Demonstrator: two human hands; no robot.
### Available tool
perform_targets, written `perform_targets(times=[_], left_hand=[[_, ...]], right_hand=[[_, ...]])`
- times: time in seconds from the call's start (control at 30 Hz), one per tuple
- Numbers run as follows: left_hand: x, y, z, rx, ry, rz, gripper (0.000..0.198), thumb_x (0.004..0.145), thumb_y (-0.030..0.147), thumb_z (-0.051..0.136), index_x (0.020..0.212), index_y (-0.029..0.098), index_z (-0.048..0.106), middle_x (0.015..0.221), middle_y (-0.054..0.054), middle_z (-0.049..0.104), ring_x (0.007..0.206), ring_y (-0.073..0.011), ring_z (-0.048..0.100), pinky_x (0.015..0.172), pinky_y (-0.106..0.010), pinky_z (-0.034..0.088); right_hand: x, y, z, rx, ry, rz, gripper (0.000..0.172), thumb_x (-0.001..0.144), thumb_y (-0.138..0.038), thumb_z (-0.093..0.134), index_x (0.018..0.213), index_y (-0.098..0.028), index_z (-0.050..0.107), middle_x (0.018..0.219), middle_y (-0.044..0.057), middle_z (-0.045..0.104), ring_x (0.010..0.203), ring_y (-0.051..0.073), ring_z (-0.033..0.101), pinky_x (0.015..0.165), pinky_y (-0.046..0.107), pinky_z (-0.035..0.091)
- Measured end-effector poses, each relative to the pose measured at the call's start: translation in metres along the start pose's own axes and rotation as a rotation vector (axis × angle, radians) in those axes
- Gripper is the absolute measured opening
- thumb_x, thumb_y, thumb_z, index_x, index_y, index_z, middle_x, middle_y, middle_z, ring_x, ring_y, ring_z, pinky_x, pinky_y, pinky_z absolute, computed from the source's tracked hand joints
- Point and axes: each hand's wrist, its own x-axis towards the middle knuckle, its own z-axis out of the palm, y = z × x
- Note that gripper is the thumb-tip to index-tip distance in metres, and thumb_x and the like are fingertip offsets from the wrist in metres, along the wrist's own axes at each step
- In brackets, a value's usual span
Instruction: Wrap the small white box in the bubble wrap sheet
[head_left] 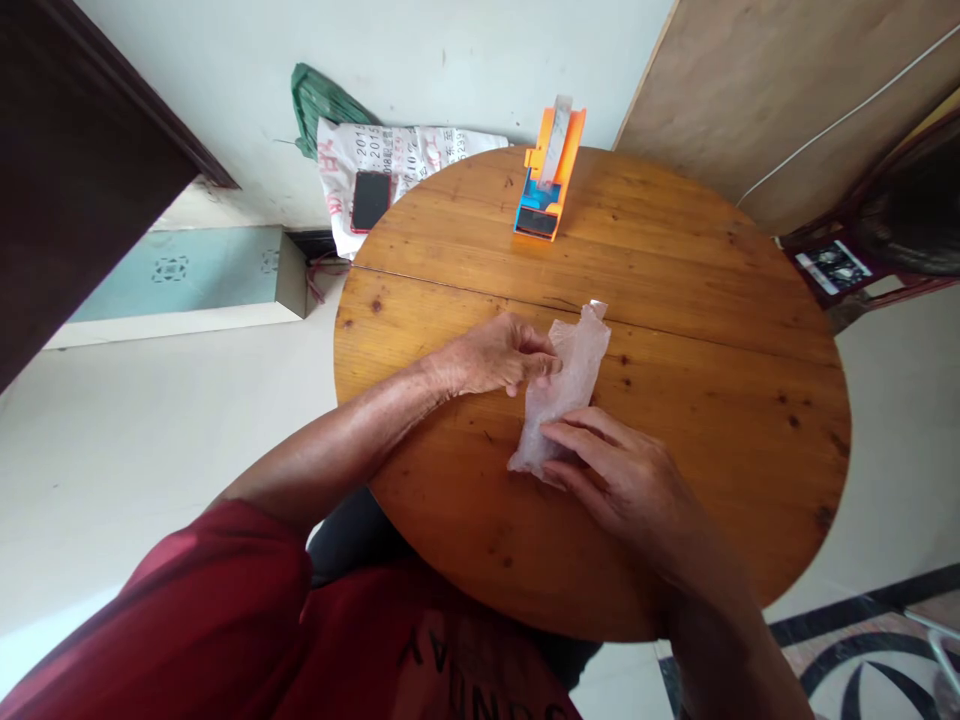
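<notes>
A crinkled, translucent bubble-wrap packet lies slantwise on the round wooden table, with a small shiny flap at its upper end. My left hand is at the packet's left side, its fingers curled and the thumb and forefinger pressed together over the wrap; what they pinch is too small to make out. Over the packet's lower right part rests my right hand, fingers apart and fingertips touching the wrap. What is inside the packet cannot be seen clearly.
An orange and blue tape dispenser stands near the table's far edge. Beyond the left rim are a phone on a printed white sack, a green bag and a long pale-blue box. A wall borders the far side.
</notes>
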Motion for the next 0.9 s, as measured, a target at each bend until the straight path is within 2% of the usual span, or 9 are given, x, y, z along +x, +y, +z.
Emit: perform_targets(times=[0.07,0.2,0.33,0.5,0.63,0.9], left_hand=[[-0.001,0.003,0.004,-0.053,-0.013,-0.039,0.025,0.089,0.031,0.064,0.073,0.012,0.067,0.071,-0.001,0.068,0.043,-0.0026,0.046,0.044,-0.018,0.033],[0.002,0.004,0.012,-0.12,0.03,-0.027,0.038,0.083,0.046,0.074,0.068,0.013,0.063,0.062,0.001,0.064,0.042,-0.0026,0.042,0.042,-0.017,0.03],[0.004,0.005,0.019,-0.123,-0.003,-0.047,0.03,0.083,0.031,0.073,0.065,0.014,0.057,0.059,0.004,0.061,0.041,-0.0028,0.042,0.041,-0.017,0.03],[0.007,0.002,0.022,-0.076,0.031,-0.064,0.026,0.085,0.017,0.064,0.062,0.016,0.051,0.055,0.006,0.056,0.041,-0.0035,0.039,0.043,-0.019,0.027],[0.011,-0.007,0.023,0.106,0.101,0.015,0.025,0.078,0.016,0.067,0.059,0.016,0.051,0.054,0.007,0.046,0.051,-0.0052,0.037,0.049,-0.02,0.025],[0.013,-0.012,0.022,0.245,0.101,0.019,0.021,0.079,0.024,0.067,0.064,0.016,0.055,0.059,0.006,0.049,0.056,-0.0074,0.04,0.053,-0.023,0.028]], right_hand=[[-0.001,0.0,0.0,0.003,0.0,-0.004,0.017,0.097,-0.021,0.06,0.113,-0.019,0.067,0.111,0.008,0.073,0.092,0.022,0.072,0.077,0.034,0.056],[-0.002,0.0,0.0,-0.009,-0.002,-0.014,0.017,0.097,-0.021,0.059,0.113,-0.019,0.067,0.112,0.008,0.073,0.091,0.022,0.072,0.077,0.035,0.056],[-0.002,0.0,0.0,-0.019,0.003,-0.02,0.018,0.099,-0.023,0.058,0.114,-0.019,0.067,0.116,0.009,0.073,0.098,0.024,0.072,0.082,0.037,0.057],[-0.001,0.0,0.0,-0.02,0.002,-0.021,0.019,0.098,-0.022,0.059,0.114,-0.018,0.068,0.114,0.009,0.073,0.095,0.024,0.072,0.079,0.037,0.058],[0.0,-0.001,0.0,-0.025,0.012,-0.013,0.017,0.098,-0.022,0.059,0.11,-0.017,0.069,0.108,0.008,0.074,0.089,0.023,0.072,0.076,0.036,0.057],[0.0,-0.004,-0.002,-0.009,-0.014,0.025,0.016,0.099,-0.024,0.058,0.111,-0.02,0.069,0.109,0.007,0.073,0.09,0.021,0.071,0.076,0.034,0.057]])
